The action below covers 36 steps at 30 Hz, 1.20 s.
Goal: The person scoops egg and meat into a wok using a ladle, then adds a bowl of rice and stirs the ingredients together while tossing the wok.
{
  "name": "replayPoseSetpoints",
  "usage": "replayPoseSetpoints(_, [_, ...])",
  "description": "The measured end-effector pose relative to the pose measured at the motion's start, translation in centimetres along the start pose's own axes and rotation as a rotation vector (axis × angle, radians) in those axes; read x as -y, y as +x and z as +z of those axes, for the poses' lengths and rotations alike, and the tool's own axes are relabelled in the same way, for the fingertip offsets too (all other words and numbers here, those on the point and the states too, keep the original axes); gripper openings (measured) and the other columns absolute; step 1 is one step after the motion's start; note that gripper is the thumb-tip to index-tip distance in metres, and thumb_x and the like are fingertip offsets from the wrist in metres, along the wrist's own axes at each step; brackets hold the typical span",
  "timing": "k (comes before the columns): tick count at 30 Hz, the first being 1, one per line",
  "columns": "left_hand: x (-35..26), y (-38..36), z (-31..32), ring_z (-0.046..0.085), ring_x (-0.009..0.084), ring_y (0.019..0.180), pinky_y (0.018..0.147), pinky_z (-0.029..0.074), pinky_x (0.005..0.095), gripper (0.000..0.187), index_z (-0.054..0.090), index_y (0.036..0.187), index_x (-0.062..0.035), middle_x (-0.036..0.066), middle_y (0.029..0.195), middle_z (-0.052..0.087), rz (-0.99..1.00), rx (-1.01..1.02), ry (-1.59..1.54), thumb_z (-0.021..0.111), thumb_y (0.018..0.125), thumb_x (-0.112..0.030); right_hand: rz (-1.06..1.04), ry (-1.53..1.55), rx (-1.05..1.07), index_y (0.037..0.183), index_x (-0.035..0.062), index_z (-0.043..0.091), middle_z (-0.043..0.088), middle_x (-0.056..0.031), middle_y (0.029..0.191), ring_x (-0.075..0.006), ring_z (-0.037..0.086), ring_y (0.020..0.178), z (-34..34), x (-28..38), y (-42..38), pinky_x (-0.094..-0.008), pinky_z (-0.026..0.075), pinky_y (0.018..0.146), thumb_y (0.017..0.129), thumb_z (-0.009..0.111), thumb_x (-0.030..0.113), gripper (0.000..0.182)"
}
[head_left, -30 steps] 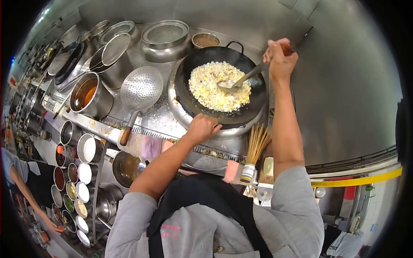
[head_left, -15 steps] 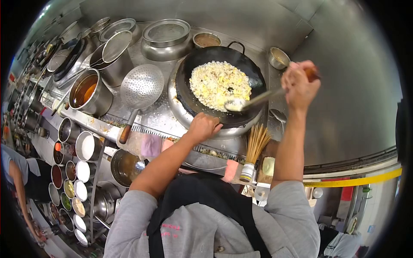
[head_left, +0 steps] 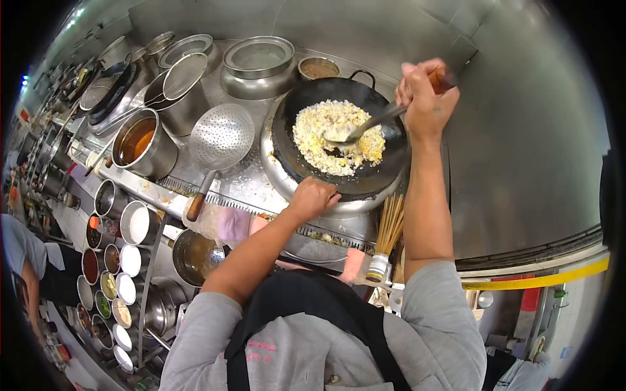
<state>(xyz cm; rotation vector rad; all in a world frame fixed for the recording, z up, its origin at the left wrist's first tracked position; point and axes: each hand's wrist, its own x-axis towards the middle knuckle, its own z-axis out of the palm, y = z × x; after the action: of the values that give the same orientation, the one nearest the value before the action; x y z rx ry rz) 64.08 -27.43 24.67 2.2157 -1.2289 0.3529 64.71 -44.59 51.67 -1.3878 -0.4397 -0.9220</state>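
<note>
Nearest the camera, a grey sleeve and dark apron strap are seen, with a bundle of bamboo sticks [head_left: 390, 225] standing at the counter edge. Beyond these, the left hand [head_left: 313, 199] is closed around the near rim of the wok [head_left: 385, 171], seemingly through a cloth, though the grip itself is partly hidden. Farther on, the right hand [head_left: 424, 98] is clenched on the wooden handle of a ladle [head_left: 345, 132], whose bowl is sunk into the fried rice [head_left: 336, 137] heaped at the wok's centre. To the left, a perforated skimmer [head_left: 220, 138] is laid over the range beside an oil pot [head_left: 135, 141]; a lidded basin [head_left: 258, 58] is set at the back. Rice is likely to be flung over the rim if the ladle is driven too hard, and a burn is risked should the cloth slip.
</note>
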Motion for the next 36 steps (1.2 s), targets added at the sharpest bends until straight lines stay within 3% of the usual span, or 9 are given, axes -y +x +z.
replayPoseSetpoints(4, [-0.3,0.0,0.1,0.066,0.0315,0.069,0.072,0.049,0.0421,0.031,0.063,0.071,-0.0084,0.012,0.069,0.067,-0.006,0.017,-0.017,0.069,0.089,-0.033,-0.044,-0.042,0.014,0.075,0.0073,0.051,0.051,0.0031,0.055,-0.0056,0.047,0.045,2.5,0.1,0.3,-0.0239,0.038,0.042,0.090,0.067,0.005,0.022])
replayPoseSetpoints(8, [-0.3,0.5,-0.1,0.067,0.0315,0.070,0.072,0.049,0.0418,0.030,0.063,0.071,-0.0086,0.012,0.069,0.067,0.002,0.006,-0.020,0.070,0.089,-0.032,-0.052,-0.220,0.047,0.073,0.0070,0.054,0.054,0.0035,0.059,-0.0037,0.048,0.048,-0.6,-9.3,1.1,-0.0225,0.036,0.044,0.089,0.065,0.003,0.020])
replayPoseSetpoints(11, [0.1,-0.3,0.8,0.067,0.0315,0.070,0.072,0.049,0.0420,0.030,0.064,0.072,-0.0081,0.012,0.069,0.067,-0.011,0.010,-0.004,0.070,0.089,-0.032,-0.080,-0.375,-0.132,0.072,0.0066,0.053,0.054,0.0021,0.059,-0.0060,0.048,0.046,-2.3,-5.1,3.8,-0.0244,0.037,0.043,0.088,0.064,0.003,0.020])
replayPoseSetpoints(14, [-0.4,0.0,0.0,0.067,0.0315,0.070,0.072,0.049,0.0422,0.030,0.064,0.072,-0.0083,0.012,0.069,0.067,-0.018,0.021,0.002,0.069,0.089,-0.033,-0.094,-0.070,-0.166,0.072,0.0054,0.051,0.052,0.0003,0.057,-0.0089,0.048,0.044,-3.5,-3.3,4.7,-0.0268,0.039,0.041,0.087,0.066,0.004,0.021])
replayPoseSetpoints(19, [0.0,0.6,0.0,0.067,0.0319,0.069,0.072,0.049,0.0424,0.030,0.064,0.072,-0.0077,0.012,0.069,0.067,-0.002,0.005,0.012,0.070,0.088,-0.032,0.103,-0.047,-0.137,0.073,0.0051,0.050,0.047,-0.0014,0.053,-0.0099,0.045,0.039,-4.3,-6.9,4.7,-0.0280,0.039,0.038,0.086,0.065,0.003,0.020])
replayPoseSetpoints(25, [-0.4,0.1,0.0,0.066,0.0323,0.069,0.071,0.049,0.0426,0.030,0.063,0.072,-0.0071,0.013,0.069,0.067,-0.006,0.027,-0.009,0.070,0.088,-0.031,-0.096,0.048,-0.218,0.073,0.0054,0.049,0.047,-0.0008,0.053,-0.0106,0.045,0.039,-3.4,-7.4,7.3,-0.0293,0.039,0.037,0.085,0.064,0.001,0.020])
replayPoseSetpoints(29, [-0.6,0.3,-0.2,0.066,0.0322,0.069,0.070,0.048,0.0429,0.030,0.063,0.072,-0.0071,0.013,0.069,0.067,-0.009,0.047,-0.005,0.070,0.088,-0.031,0.141,0.046,-0.083,0.072,0.0067,0.048,0.046,0.0000,0.053,-0.0102,0.045,0.040,-3.9,-10.3,6.9,-0.0291,0.039,0.037,0.084,0.064,0.000,0.021])
replayPoseSetpoints(32, [-0.9,0.4,-0.8,0.066,0.0325,0.070,0.070,0.048,0.0432,0.030,0.063,0.072,-0.0071,0.013,0.069,0.066,-0.010,0.021,-0.015,0.070,0.088,-0.031,0.153,-0.152,-0.270,0.070,0.0075,0.048,0.045,0.0003,0.053,-0.0107,0.046,0.040,-5.1,-6.1,7.4,-0.0295,0.039,0.037,0.084,0.062,0.000,0.021])
replayPoseSetpoints(36, [-0.5,0.1,-0.2,0.065,0.0332,0.070,0.070,0.048,0.0435,0.029,0.064,0.072,-0.0073,0.014,0.070,0.066,-0.011,0.040,-0.002,0.070,0.089,-0.031,-0.082,-0.080,-0.422,0.072,0.0065,0.048,0.048,-0.0010,0.056,-0.0113,0.046,0.040,-10.0,-5.4,7.7,-0.0296,0.041,0.036,0.084,0.062,-0.001,0.020])
